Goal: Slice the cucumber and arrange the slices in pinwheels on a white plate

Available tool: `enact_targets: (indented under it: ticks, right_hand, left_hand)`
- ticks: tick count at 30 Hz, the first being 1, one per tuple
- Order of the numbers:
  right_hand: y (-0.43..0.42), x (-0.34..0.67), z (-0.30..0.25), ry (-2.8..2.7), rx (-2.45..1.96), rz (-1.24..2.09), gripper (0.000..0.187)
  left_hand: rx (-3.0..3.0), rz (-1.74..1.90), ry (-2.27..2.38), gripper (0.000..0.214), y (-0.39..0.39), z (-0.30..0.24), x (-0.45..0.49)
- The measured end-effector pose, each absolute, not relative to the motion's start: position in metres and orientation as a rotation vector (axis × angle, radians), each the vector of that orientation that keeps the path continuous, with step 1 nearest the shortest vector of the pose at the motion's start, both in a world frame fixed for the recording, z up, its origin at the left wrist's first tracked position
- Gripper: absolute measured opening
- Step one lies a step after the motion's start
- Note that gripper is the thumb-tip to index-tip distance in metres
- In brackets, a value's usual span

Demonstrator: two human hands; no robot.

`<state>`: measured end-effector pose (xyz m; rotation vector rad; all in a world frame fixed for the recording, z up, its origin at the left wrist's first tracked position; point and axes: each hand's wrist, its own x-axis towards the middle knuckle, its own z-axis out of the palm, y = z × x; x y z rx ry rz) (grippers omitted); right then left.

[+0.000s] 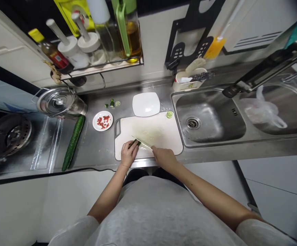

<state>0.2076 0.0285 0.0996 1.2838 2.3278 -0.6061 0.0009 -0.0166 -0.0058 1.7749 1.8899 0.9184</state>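
A white cutting board [161, 131] lies on the steel counter in front of me. My left hand [128, 153] is closed over a short green cucumber piece [136, 144] at the board's near left corner. My right hand [164, 157] is closed on a knife handle. The knife blade [142, 142] slants up-left and meets the cucumber piece. Pale cucumber slices [148, 134] lie on the middle of the board.
A whole cucumber [72, 142] lies left of the board, beside a small dish of red bits [102, 121]. An empty white plate [146, 104] sits behind the board. A lidded pot [59, 101], a stove burner [7, 135], a double sink [210, 118] and cucumber ends [111, 103] surround the area.
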Motion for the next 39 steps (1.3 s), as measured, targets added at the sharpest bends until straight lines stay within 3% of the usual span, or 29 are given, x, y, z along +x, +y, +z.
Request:
enact_targets:
  ticks: [39]
  right_hand:
    - [0.039, 0.188, 0.09, 2.29, 1.26, -0.819, 0.029]
  left_hand:
    - [1.692, 0.888, 1.916, 0.023, -0.01, -0.011, -0.005]
